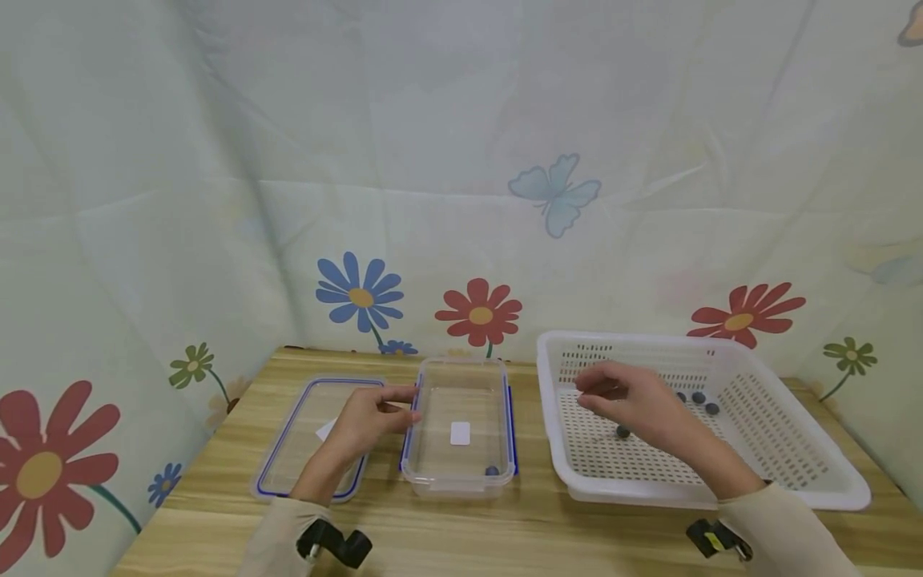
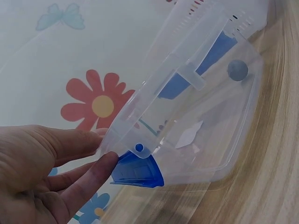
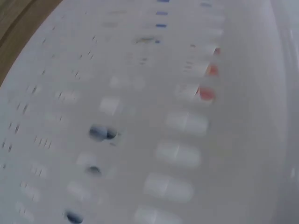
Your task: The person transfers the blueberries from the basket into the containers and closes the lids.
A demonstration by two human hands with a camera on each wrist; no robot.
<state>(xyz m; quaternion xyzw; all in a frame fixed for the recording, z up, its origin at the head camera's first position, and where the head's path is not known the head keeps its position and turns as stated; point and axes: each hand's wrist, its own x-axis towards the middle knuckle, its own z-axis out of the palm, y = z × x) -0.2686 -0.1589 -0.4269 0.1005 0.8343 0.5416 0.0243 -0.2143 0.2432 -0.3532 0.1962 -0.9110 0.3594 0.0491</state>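
Observation:
My left hand (image 1: 373, 421) pinches the left rim of a clear plastic food container (image 1: 461, 480), thumb and fingers by its blue clasp (image 2: 138, 172). One small round dark-blue thing like a blueberry (image 2: 237, 70) lies in the container near its front right corner. Over the left part of a white perforated basket (image 1: 558, 449), my right hand (image 1: 634, 401) hovers with bent fingers. A gap shows between thumb and fingers, and I see nothing held there. Several similar dark-blue round things (image 3: 74, 217) lie on the basket floor, blurred in the right wrist view.
Left of the container, partly behind my left hand, lies a clear lid (image 1: 288, 449) with a blue seal. A white label (image 1: 460, 433) shows at the container's bottom. Behind the wooden table (image 1: 461, 533) hangs a flowered cloth (image 1: 433, 200).

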